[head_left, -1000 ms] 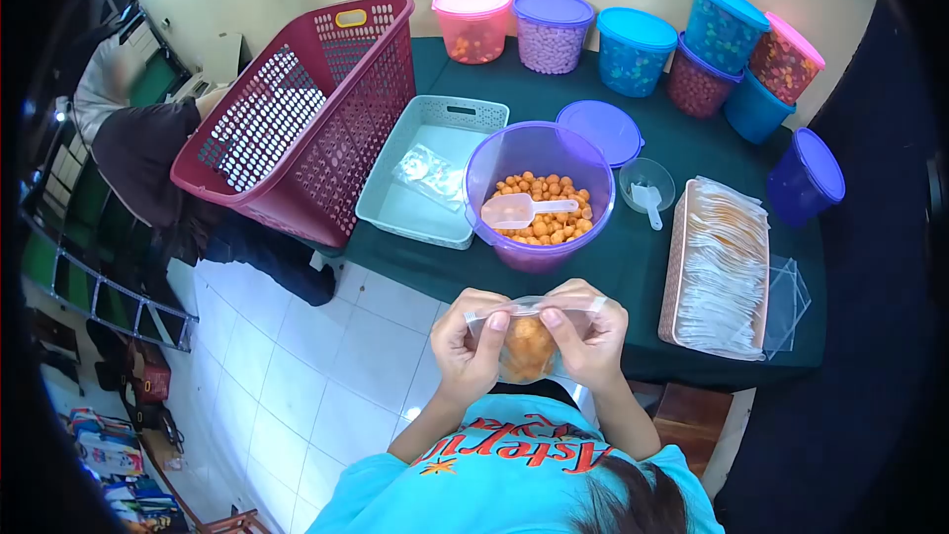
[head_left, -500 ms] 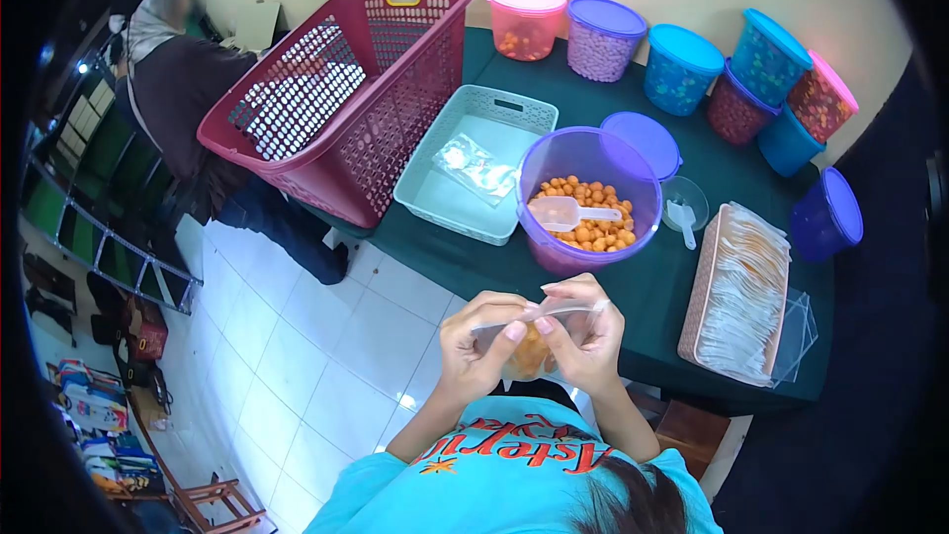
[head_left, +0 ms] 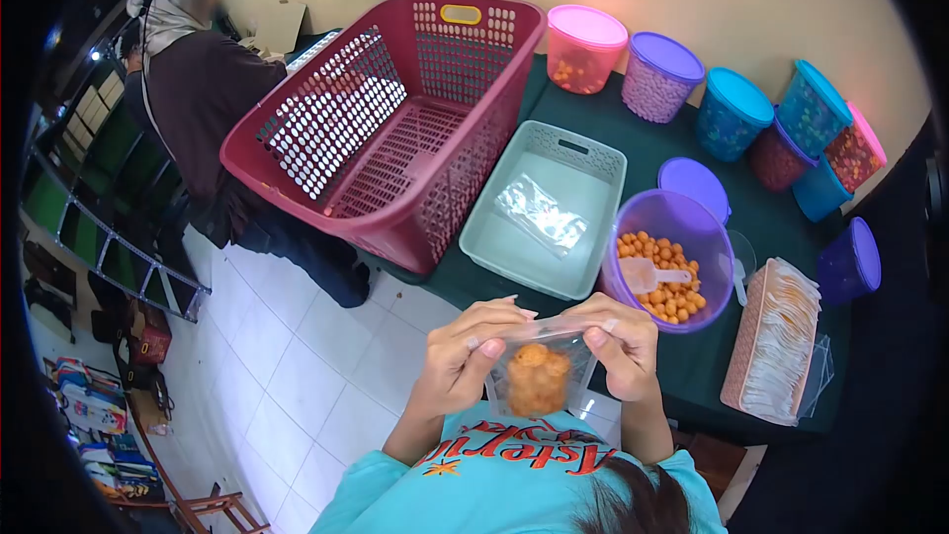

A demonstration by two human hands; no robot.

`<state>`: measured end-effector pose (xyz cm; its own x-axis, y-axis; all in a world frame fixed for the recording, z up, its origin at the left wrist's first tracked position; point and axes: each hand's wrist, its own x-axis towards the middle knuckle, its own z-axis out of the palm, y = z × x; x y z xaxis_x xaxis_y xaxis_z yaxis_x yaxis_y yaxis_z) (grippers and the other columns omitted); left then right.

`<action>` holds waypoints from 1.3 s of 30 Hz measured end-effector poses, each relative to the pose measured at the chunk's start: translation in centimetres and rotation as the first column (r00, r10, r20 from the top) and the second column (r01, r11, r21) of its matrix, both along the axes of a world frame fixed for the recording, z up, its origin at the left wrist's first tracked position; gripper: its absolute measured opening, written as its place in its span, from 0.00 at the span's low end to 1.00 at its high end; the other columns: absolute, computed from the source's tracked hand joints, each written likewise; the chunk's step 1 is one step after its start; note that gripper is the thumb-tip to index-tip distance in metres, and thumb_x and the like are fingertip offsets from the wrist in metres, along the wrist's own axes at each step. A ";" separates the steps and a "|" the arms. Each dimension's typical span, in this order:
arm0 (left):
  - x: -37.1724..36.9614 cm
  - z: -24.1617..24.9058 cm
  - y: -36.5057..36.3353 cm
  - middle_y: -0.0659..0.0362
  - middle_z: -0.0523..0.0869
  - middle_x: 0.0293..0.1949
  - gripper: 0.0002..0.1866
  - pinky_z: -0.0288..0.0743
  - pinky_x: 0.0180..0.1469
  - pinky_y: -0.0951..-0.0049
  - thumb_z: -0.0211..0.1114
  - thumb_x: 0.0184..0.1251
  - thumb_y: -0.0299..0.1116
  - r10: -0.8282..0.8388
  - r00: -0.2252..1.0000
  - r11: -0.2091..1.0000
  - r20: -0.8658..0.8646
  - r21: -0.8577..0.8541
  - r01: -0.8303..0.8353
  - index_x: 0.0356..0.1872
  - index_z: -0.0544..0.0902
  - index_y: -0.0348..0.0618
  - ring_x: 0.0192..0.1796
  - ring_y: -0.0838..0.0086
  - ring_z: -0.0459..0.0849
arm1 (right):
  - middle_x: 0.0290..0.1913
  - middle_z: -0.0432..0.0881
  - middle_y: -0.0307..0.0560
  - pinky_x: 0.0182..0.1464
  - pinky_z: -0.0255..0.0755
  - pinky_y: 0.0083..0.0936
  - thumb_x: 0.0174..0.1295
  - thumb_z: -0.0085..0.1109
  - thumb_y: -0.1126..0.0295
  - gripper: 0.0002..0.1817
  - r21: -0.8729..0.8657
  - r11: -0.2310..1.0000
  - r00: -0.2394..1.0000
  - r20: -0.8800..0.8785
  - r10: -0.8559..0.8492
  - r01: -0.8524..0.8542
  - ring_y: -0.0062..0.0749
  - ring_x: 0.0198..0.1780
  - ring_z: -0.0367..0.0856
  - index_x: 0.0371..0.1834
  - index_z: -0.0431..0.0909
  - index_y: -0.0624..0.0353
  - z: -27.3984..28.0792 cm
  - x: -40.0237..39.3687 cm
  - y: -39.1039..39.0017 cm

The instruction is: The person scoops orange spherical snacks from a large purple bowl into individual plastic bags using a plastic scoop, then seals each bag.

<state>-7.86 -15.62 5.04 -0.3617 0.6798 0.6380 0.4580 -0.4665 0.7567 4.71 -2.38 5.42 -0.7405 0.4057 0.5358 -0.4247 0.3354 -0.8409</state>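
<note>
A clear plastic bag (head_left: pixel 537 379) with orange round snacks in its lower part hangs upright in front of my chest. My left hand (head_left: pixel 463 354) pinches its top edge at one corner, and my right hand (head_left: pixel 619 344) pinches the other corner. Just beyond my right hand stands a purple tub (head_left: pixel 725 282) of orange snack balls (head_left: pixel 682 305), with a clear scoop (head_left: pixel 652 275) resting on them. A pale green tray (head_left: pixel 479 237) holding flat clear bags (head_left: pixel 542 216) lies to the left of the tub.
A large maroon basket (head_left: pixel 445 183) stands at the table's left. Lidded tubs (head_left: pixel 662 77) line the wall. A pink basket (head_left: pixel 776 346) of packets is at the right, near a purple lid (head_left: pixel 692 188). A person (head_left: pixel 203 89) stands at the far left.
The bag has come into fuller view, its top edge stretched wider between my hands. My hands have moved apart. The view has shifted, so the table items appear further right and lower.
</note>
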 end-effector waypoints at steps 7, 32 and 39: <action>-7.8 -1.6 -0.4 0.46 0.75 0.46 0.25 0.65 0.52 0.61 0.47 0.64 0.44 -0.050 0.993 0.997 -0.109 0.053 0.056 0.51 0.71 0.30 0.49 0.61 0.75 | 0.26 0.79 0.47 0.32 0.65 0.19 0.57 0.49 0.72 0.10 -0.058 0.997 0.980 0.197 -0.033 0.045 0.25 0.27 0.73 0.31 0.78 0.68 1.7 -5.7 0.1; -9.2 -8.0 6.8 0.56 0.77 0.41 0.13 0.67 0.49 0.76 0.52 0.63 0.32 -0.297 0.602 0.704 0.741 -0.256 0.663 0.45 0.72 0.34 0.45 0.75 0.75 | 0.40 0.78 0.53 0.45 0.73 0.24 0.51 0.56 0.81 0.15 -0.591 0.798 0.992 0.034 -0.125 0.121 0.31 0.42 0.78 0.44 0.71 0.71 -1.1 -9.0 2.3; -5.2 -10.7 10.6 0.59 0.81 0.32 0.12 0.69 0.41 0.78 0.54 0.62 0.35 -0.757 0.505 0.208 0.415 -0.580 0.788 0.35 0.78 0.35 0.36 0.79 0.77 | 0.16 0.77 0.45 0.47 0.67 0.46 0.56 0.55 0.64 0.12 -0.468 0.788 0.875 -0.059 -0.481 0.401 0.28 0.18 0.76 0.21 0.73 0.60 -5.9 5.8 2.5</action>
<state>-13.02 -5.00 -5.66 0.5777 0.8105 -0.0966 0.1304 0.0252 0.9911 10.54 0.17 -0.44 -0.3391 0.8821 0.3269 -0.4654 0.1447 -0.8732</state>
